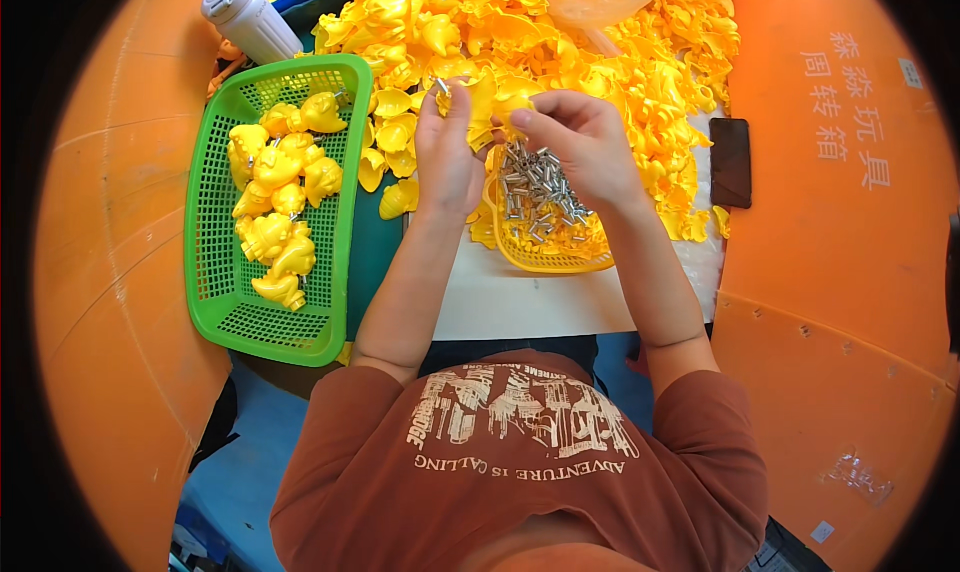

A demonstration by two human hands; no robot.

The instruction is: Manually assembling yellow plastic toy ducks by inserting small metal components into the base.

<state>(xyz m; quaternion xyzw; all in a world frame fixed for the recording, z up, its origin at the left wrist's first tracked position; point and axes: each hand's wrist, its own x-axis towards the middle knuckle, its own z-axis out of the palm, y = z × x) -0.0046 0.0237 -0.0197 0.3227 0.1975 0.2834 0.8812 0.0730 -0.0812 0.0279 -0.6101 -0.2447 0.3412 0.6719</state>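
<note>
My left hand [447, 157] is raised over the near edge of the yellow heap, thumb and fingers closed on a small silver metal pin [441, 87]. My right hand [588, 147] pinches a yellow plastic shell piece [513, 109] between thumb and forefinger, close to the left hand. Part of that piece blends into the heap behind, so its outline is unclear. Just below the hands sits a yellow basket [555, 263] with many short silver metal pins [540, 187] lying over yellow pieces.
Loose yellow shell pieces [640, 92] heap across the table. On the left a green basket [350, 212] holds several assembled yellow figures [275, 172]. A pale lidded tumbler [250, 17] stands behind it. A dark phone [730, 162] lies at right, beside orange panels [840, 242].
</note>
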